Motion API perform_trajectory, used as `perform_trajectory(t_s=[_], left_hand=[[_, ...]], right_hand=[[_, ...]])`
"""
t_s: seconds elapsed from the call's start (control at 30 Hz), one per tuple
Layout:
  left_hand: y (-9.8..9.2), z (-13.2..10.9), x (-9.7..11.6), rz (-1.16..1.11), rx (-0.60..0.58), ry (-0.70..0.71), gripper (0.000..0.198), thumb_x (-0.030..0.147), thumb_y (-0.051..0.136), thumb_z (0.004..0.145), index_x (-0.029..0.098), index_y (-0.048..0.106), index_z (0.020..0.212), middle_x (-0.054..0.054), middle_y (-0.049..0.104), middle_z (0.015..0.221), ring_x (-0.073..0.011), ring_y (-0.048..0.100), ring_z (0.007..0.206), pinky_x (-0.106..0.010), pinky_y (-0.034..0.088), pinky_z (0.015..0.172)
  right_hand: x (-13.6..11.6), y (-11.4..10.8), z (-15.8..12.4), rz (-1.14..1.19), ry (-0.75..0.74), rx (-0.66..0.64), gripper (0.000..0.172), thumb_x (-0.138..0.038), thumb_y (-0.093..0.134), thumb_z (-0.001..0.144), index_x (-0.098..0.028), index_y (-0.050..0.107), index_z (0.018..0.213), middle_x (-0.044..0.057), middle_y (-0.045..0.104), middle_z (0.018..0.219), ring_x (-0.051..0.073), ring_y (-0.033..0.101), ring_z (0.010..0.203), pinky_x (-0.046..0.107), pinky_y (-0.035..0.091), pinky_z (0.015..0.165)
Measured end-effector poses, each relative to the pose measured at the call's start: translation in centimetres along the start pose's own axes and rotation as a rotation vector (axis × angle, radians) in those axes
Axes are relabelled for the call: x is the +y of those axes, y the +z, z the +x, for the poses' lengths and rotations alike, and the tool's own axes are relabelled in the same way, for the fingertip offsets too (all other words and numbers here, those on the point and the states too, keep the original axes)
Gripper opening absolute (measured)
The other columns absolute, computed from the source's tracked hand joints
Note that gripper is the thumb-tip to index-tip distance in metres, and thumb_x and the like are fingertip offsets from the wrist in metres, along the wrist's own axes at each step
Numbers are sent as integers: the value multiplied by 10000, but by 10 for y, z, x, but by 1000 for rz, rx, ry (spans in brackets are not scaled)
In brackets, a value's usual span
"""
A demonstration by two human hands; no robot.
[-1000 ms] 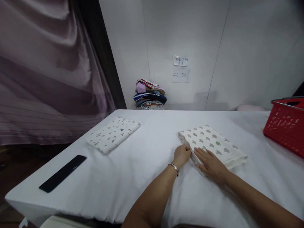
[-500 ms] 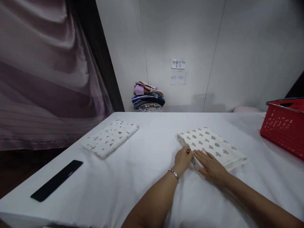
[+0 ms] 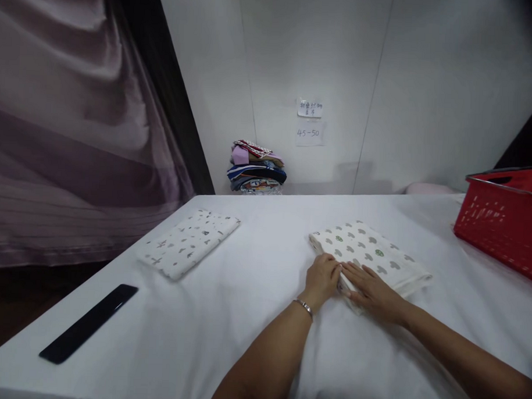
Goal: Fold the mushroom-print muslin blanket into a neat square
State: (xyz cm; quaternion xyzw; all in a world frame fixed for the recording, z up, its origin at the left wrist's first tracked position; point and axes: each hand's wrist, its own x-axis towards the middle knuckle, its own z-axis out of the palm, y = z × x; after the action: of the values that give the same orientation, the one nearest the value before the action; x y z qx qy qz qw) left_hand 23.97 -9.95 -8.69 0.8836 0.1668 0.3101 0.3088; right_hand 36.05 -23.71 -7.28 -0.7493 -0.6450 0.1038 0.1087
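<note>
A folded white cloth (image 3: 369, 247) with grey and green shapes lies on the white-covered table, right of centre. At its near left edge, my left hand (image 3: 322, 278) has its fingers curled in on the fabric; a bracelet circles that wrist. My right hand (image 3: 373, 292) rests on the near side of the cloth, fingers stretched out and lying flat, their tips close to the left hand. Part of the near edge is hidden under both hands. A second folded white cloth (image 3: 190, 241) with small grey prints lies apart to the left.
A long black flat strip (image 3: 89, 324) lies at the table's left. The red basket (image 3: 505, 222) stands at the right edge. Behind the table is a stack of folded fabrics (image 3: 256, 170) by the wall, with two paper notes (image 3: 309, 133) above. A purple curtain (image 3: 68, 128) hangs left.
The left fingers have closed in a little more at the cloth's edge. My right hand stays nearly in place. The view has shifted slightly.
</note>
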Motion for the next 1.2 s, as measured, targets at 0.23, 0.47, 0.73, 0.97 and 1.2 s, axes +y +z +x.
perform_trajectory(t_s=[0.23,0.47,0.73,0.97,1.2], left_hand=[[5,3,-4,-32,-36,-12,223,249,481,903,217,701,909,-29,609,1005,-156,561,941,-294,456,839],[5,2,-4,-55,-71,-61,227,249,475,903,237,700,936,-18,599,1040,-163,571,942,-298,457,801],[5,2,-1,-60,-72,-69,238,266,469,907,229,703,933,-24,598,1041,-163,575,945,-296,461,814],[7,3,-6,-213,2,-33,223,252,473,903,218,690,942,-17,615,1008,-134,587,926,-257,464,853],[2,10,-20,-185,174,-340,165,155,536,822,183,670,914,-32,669,939,-145,601,826,-267,472,781]], right_hand=[[62,-23,12,-172,187,268,573,-504,299,934,-181,472,1373,111,347,1481,288,237,1389,543,200,1113],[124,-12,14,-264,391,178,548,-486,291,920,-212,487,1352,113,313,1498,327,263,1375,572,388,989],[151,-20,13,-236,381,188,582,-498,297,900,-175,507,1336,119,441,1420,336,401,1296,527,405,1020],[114,-17,46,-275,215,291,555,-455,320,906,-174,477,1358,135,373,1463,335,303,1355,561,338,1049],[57,6,87,-152,110,179,605,-533,216,935,-224,377,1429,87,321,1497,272,233,1392,541,260,1089]])
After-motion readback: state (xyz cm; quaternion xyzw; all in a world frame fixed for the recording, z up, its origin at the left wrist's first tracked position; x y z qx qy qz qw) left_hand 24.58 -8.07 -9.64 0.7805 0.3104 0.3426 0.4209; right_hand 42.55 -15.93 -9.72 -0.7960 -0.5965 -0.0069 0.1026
